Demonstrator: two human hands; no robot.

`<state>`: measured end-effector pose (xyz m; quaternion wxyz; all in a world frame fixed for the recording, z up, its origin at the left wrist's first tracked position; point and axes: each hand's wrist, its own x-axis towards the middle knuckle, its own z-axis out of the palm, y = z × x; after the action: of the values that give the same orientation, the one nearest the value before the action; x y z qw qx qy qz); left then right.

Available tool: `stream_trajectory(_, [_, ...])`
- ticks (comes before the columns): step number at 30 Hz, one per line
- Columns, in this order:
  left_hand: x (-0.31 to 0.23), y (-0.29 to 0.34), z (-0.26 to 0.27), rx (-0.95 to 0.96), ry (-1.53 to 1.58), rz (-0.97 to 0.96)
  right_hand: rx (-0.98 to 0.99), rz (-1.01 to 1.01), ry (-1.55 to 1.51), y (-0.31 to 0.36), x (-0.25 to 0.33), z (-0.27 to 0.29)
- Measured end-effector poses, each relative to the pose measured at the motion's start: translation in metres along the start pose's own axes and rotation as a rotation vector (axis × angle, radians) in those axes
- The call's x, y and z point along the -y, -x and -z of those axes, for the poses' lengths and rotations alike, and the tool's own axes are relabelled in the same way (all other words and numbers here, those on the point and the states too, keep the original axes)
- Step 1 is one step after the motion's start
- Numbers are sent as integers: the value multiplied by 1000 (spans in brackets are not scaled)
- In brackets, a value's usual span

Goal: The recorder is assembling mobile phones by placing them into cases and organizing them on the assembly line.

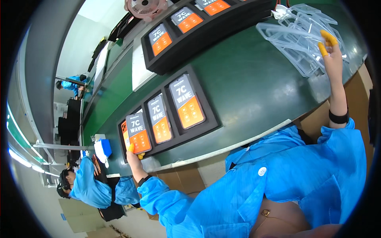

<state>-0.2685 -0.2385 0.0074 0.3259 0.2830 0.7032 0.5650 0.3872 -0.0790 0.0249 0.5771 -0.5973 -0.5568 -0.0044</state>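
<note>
My left hand (135,158), with yellow finger covers, grips the lower edge of a smartphone (139,137) with a grey and orange printed front. It is held over the left end of a black foam tray (212,115). Beside it shows the orange back of a phone (124,127) with camera lenses; whether that is a separate phone is unclear. Two more phones, a middle one (159,119) and a right one (186,103), lie in the tray's slots. At far right my right hand (333,53), also in yellow finger covers, pinches a clear plastic shell (283,29) at a loose pile.
Another long black tray (158,67) holding several similar phones stands farther back on the green table (246,79). A pink fan (146,7) is behind it. At left are a blue and white box (103,148) and a seated co-worker (93,184); another person (71,84) works farther off.
</note>
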Motion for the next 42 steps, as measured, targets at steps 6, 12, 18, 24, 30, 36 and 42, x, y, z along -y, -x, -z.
stream_trajectory(6, [12, -29, 17, -22, -546, -335, 106, 512, 193, 31, 123, -11])
stream_trajectory(12, [-11, -18, -27, -205, -767, -671, 1045, 328, -71, 87, 169, -61])
stream_trajectory(18, [-112, 105, -154, -106, -604, -1160, 1022, 644, 345, 90, 68, -81])
stream_trajectory(24, [-77, 99, -189, 126, -674, -944, 764, 556, -188, 105, 54, -74])
stream_trajectory(30, [-74, 92, -198, 144, -619, -780, 683, 772, 74, 79, 39, -73])
stream_trajectory(36, [-76, 87, -201, 151, -492, -638, 482, 1071, -26, 65, 71, -67])
stream_trajectory(42, [-77, 76, -186, 124, -258, -472, 617, 891, 140, 71, 88, -66])
